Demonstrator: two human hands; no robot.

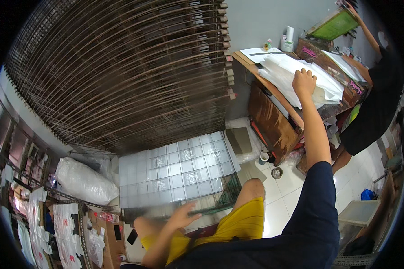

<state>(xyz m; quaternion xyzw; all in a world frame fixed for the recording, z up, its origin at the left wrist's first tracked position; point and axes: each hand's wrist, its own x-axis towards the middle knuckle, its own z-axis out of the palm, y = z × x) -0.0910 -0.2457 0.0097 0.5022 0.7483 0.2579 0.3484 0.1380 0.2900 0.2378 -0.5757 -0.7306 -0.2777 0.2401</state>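
Pinching thin, wrinkled white sheets [280,71] piled on the wooden table [280,101], the right hand [304,83] curls tight; the left hand [182,218], fingers loosely spread, hangs near flat, glossy, cloudy plastic [179,168] below bowed-looking, brown wire racks [121,76].

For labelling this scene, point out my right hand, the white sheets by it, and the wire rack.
Right hand [304,83], head view: its back.
White sheets [283,71], head view: left part.
Wire rack [134,74], head view: middle bars.

The right hand [304,83] grips white sheets [280,69] on a wooden table [279,98].
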